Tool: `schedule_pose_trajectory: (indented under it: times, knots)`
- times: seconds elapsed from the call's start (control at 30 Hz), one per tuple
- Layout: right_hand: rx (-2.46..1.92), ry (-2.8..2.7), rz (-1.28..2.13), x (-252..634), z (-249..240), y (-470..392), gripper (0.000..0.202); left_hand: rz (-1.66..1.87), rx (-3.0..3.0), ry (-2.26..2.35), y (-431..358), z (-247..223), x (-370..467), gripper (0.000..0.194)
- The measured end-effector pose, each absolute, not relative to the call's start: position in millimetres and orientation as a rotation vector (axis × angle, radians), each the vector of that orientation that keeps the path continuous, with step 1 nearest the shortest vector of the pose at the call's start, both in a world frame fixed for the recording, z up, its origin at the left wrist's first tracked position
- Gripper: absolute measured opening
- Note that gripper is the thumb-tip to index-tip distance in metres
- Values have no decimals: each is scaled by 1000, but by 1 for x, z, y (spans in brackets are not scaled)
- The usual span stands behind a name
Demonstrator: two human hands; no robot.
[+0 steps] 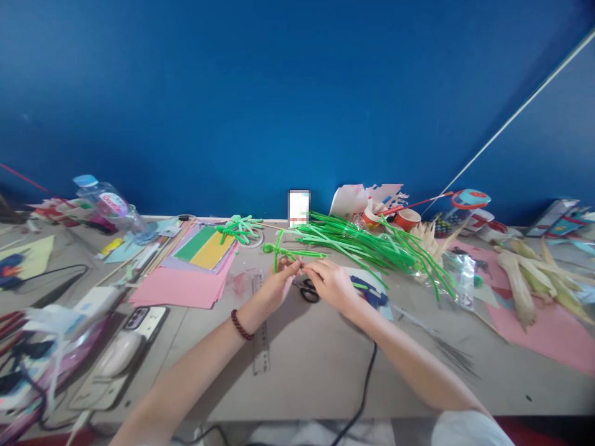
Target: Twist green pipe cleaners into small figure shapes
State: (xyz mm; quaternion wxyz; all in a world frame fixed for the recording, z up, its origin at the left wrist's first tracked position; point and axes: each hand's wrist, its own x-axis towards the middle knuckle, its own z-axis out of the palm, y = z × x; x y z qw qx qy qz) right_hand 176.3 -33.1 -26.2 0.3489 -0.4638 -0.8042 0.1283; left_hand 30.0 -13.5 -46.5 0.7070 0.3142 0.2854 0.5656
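Note:
My left hand (280, 280) is closed around a small figure twisted from green pipe cleaners (277, 251), which sticks up above its thumb and fingers. My right hand (331, 282) pinches close to the left fingertips; what lies between its fingers is too small to make out. Black-handled scissors (308, 291) lie on the table beneath the hands. To the right of my right hand rests a blue glue gun (372, 292). Behind the hands spreads a large bundle of green pipe cleaners (367, 244). A clear ruler (261, 347) lies under my left forearm.
Pink paper (181, 288) and coloured sheets (204, 248) lie to the left, near a phone (146, 319) and a plastic bottle (111, 207). Corn husks (515, 282) and a red cup (407, 219) stand right. A black cable (369, 371) crosses the front edge.

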Motion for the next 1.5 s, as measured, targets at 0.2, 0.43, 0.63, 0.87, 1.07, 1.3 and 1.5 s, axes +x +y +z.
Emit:
schedule_pose_trajectory:
  times: [0.2, 0.43, 0.63, 0.87, 1.07, 1.3, 1.5]
  knots:
    - [-1032, -1604, 1304, 175, -21, -27, 31, 1135, 689, 496, -12, -46, 27, 17]
    - [-819, -1259, 2095, 179, -25, -32, 35, 1002, 782, 375, -20, -44, 24, 23]
    - [-970, -1349, 1810, 176, -23, -31, 36, 1059, 761, 437, -16, -47, 25, 24]
    - [-1314, -1904, 560, 181, -22, -25, 24, 1018, 596, 648, -13, -63, 30, 17]
    - [-1465, -2236, -33, 175, -35, -37, 29, 1130, 642, 646, -14, -63, 33, 14]
    - [-1233, -2030, 538, 177, -24, -30, 24, 1134, 668, 611, -10, -62, 30, 20]
    - [-1023, -1498, 1704, 181, -23, -25, 38, 1063, 778, 451, -14, -52, 28, 28]
